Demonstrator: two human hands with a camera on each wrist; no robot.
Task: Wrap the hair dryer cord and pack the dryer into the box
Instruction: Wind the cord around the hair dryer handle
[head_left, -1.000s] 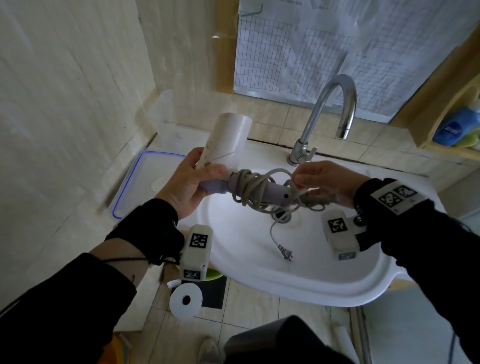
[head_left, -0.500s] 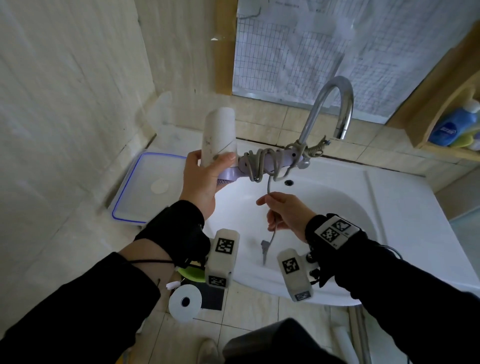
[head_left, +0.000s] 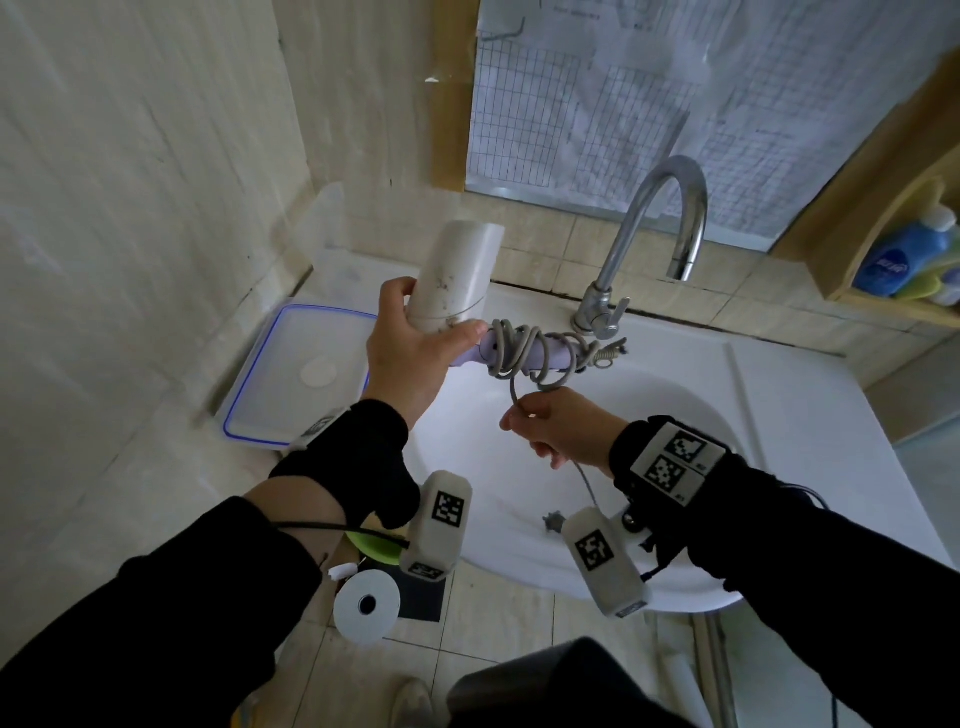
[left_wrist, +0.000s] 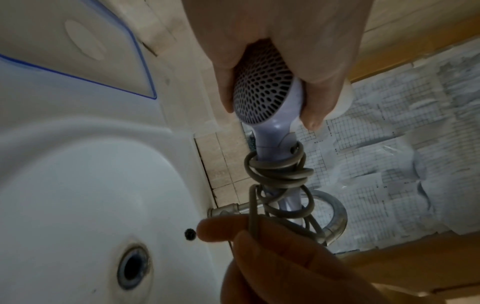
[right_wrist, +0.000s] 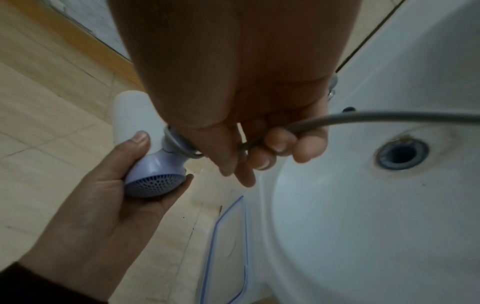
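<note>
My left hand (head_left: 410, 353) grips the white and lilac hair dryer (head_left: 457, 275) by its body, above the sink's left side, with the lilac handle (head_left: 524, 358) pointing right. Grey cord (head_left: 519, 348) is looped several times round the handle. Below the handle, my right hand (head_left: 556, 426) pinches the loose cord, whose tail runs down to the plug (head_left: 553, 521) hanging over the basin. In the left wrist view my fingers (left_wrist: 311, 86) curl round the dryer's perforated back grille (left_wrist: 262, 92). In the right wrist view the cord (right_wrist: 363, 119) passes between my curled fingers (right_wrist: 280, 142). The box with a blue-edged lid (head_left: 296, 374) lies left of the sink.
A white sink (head_left: 779, 415) with a drain (left_wrist: 132, 267) lies under both hands. A chrome tap (head_left: 649, 234) rises just behind the dryer handle. A shelf with a blue bottle (head_left: 898, 254) hangs at the right. A tiled wall stands close on the left.
My right hand dropped from the handle's end to below it, then rose a little towards the handle, sliding along the cord. The dryer stays held over the sink's left side.
</note>
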